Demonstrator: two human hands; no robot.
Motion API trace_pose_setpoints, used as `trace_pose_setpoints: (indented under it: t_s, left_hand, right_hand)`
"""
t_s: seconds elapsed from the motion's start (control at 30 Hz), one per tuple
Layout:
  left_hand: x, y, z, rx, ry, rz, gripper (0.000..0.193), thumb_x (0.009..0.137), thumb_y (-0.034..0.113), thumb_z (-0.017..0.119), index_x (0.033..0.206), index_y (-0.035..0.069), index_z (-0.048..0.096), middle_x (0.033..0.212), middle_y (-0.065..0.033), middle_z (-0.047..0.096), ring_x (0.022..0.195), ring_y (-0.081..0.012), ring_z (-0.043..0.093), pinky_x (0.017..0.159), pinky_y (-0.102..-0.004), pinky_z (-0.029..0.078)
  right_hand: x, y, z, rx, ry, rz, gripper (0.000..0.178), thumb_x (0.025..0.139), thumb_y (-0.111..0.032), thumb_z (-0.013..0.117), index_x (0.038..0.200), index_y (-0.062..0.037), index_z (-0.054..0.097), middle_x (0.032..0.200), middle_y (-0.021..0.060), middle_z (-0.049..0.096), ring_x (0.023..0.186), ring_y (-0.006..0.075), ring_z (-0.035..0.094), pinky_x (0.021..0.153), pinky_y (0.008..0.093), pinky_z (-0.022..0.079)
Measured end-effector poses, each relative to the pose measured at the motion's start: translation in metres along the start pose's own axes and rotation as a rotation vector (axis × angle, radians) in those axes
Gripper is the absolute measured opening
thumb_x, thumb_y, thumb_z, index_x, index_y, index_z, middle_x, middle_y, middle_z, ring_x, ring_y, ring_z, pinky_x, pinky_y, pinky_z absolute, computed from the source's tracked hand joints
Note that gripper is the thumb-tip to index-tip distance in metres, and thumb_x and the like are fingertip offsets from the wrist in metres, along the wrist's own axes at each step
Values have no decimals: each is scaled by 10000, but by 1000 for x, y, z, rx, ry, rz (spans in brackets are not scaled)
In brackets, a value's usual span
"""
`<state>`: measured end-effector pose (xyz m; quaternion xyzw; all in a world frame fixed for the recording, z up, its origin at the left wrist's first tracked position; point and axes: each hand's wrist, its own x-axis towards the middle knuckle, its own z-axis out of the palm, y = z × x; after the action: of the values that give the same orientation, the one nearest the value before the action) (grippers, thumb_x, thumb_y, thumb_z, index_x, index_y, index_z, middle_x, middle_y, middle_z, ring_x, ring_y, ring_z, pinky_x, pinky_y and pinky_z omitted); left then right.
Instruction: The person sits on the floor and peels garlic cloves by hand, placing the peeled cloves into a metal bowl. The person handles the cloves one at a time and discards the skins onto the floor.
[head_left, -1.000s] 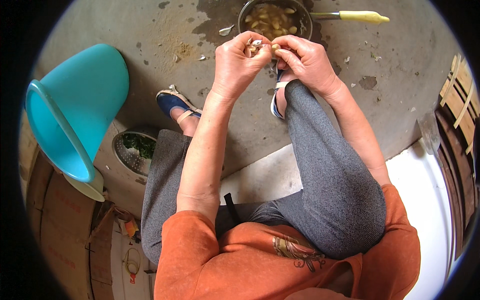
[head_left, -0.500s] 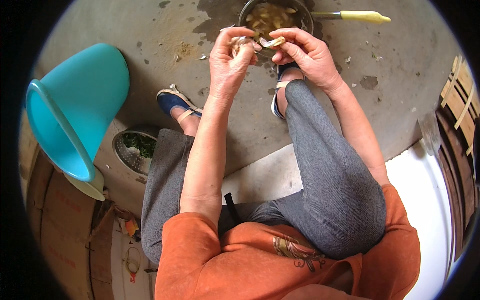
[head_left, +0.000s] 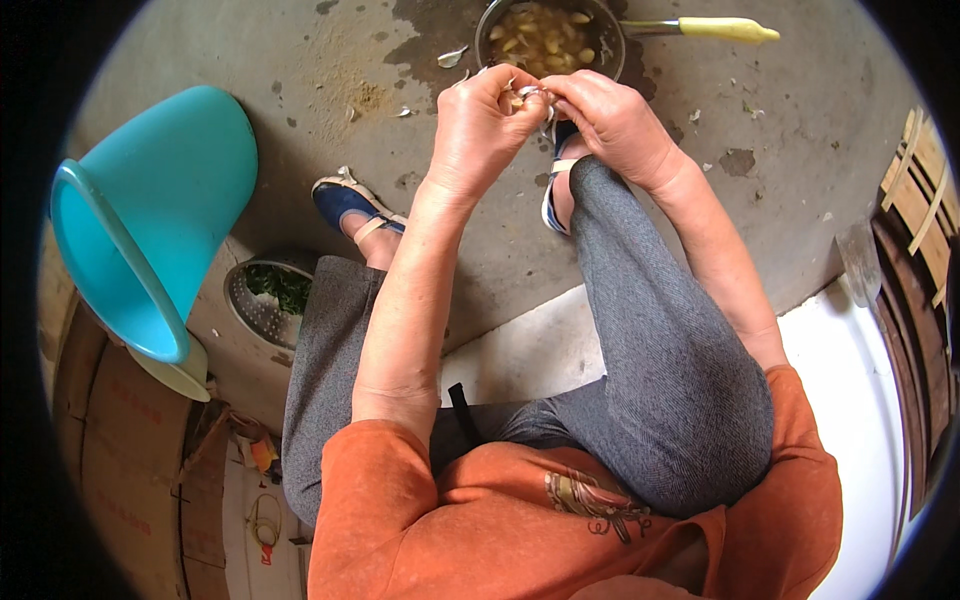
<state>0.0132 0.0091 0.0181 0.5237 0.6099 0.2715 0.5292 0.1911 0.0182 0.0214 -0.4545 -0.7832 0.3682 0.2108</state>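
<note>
My left hand (head_left: 482, 125) is closed around garlic cloves (head_left: 520, 97) with whitish, papery skin. My right hand (head_left: 618, 122) meets it, thumb and fingers pinched at the same garlic; whether they grip clove or skin is too small to tell. Both hands are just below a round metal pan (head_left: 612, 62) with a pale yellow handle (head_left: 728, 30). Peeled garlic cloves (head_left: 545, 40) lie in brownish liquid inside it. A flake of garlic skin (head_left: 452, 57) rests on the floor, left of the pan.
On the left a turquoise bucket (head_left: 190, 190) lies tilted beside a metal colander (head_left: 245, 305) holding green leaves (head_left: 285, 287). My blue shoes (head_left: 350, 205) stand on the concrete floor (head_left: 800, 130), which has wet patches and skin scraps. Wooden slats (head_left: 920, 190) are at the far right.
My hands have come together; the right moved left and turned inward. The garlic piece it held apart is now at the left fingertips. More of the pan and the skin flake shows.
</note>
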Motion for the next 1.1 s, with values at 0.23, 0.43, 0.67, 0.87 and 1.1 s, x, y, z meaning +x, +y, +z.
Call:
trace_pose_setpoints:
  t_s: [0.23, 0.43, 0.67, 0.87, 1.1]
  left_hand:
    - [2, 1, 1, -119, 47, -74, 146, 792, 154, 679, 841, 19, 653, 631, -47, 627, 585, -78, 584, 556, -248, 482]
    - [0, -11, 4, -763, 78, -286, 79, 881, 89, 600, 931, 27, 602, 782, -49, 643, 697, -104, 599, 646, -222, 483]
    - [-6, -15, 1, -849, 42, -201, 93, 872, 22, 524, 940, 42, 585, 780, -26, 603, 677, -84, 576, 604, -221, 499]
    - [-3, 8, 12, -688, 20, -185, 159, 868, 115, 653, 1002, 36, 621, 827, -24, 625, 698, -80, 569, 666, -225, 495]
    - [-6, -3, 23, -1045, 57, -153, 101, 889, 95, 625, 968, 33, 616, 842, -28, 632, 710, -93, 581, 655, -227, 488]
  right_hand:
    - [2, -10, 2, 369, 25, 247, 202, 856, -63, 612, 1052, -25, 583, 885, 91, 638, 771, 181, 648, 670, 286, 532]
    - [-1, -5, 2, 1084, 104, 614, 215, 900, -124, 611, 1068, 5, 581, 894, 84, 661, 763, 141, 666, 663, 239, 555]
    - [1, -3, -3, 1391, 182, 726, 222, 893, -149, 623, 1061, -4, 605, 901, 89, 671, 727, 141, 667, 624, 234, 564]
    - [-5, 4, 6, 1511, 189, 712, 207, 894, -136, 615, 1054, -4, 623, 922, 68, 670, 734, 102, 643, 645, 226, 568]
    - [-3, 1, 7, 1581, 179, 729, 223, 908, -153, 597, 1055, 14, 618, 910, 76, 667, 734, 108, 642, 661, 234, 569]
